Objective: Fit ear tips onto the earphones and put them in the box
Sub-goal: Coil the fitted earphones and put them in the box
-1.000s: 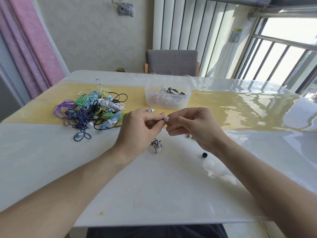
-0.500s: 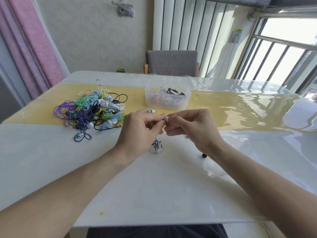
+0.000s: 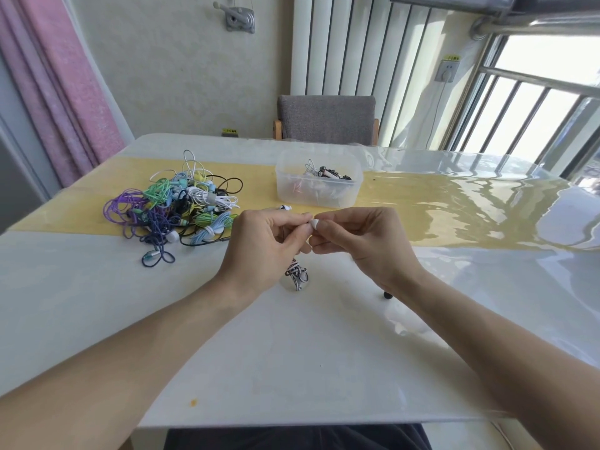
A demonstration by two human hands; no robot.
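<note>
Two hands: left hand [image 3: 263, 246] and right hand [image 3: 363, 241] meet fingertip to fingertip above the table [image 3: 227, 352]
Left hand: curled, pinching an earphone whose black-and-white braided cord [image 3: 296, 274] hangs to the table
Right hand: thumb and forefinger pinch a small white rounded ear tip [image 3: 315, 223], touching the left fingertips
Table: glossy white top with a yellow band under clear, rippled film
Loose piece: a small black ear tip [image 3: 387, 294] beside the right wrist
Pile: tangled earphones [image 3: 175, 206] in purple, green, blue, white, black, far left
Box: clear plastic, round-cornered [image 3: 319, 191], holding a few earphones
Room: grey chair [image 3: 326, 118], pink curtain, white ribbed panel, barred window
Writing: too small to read
</note>
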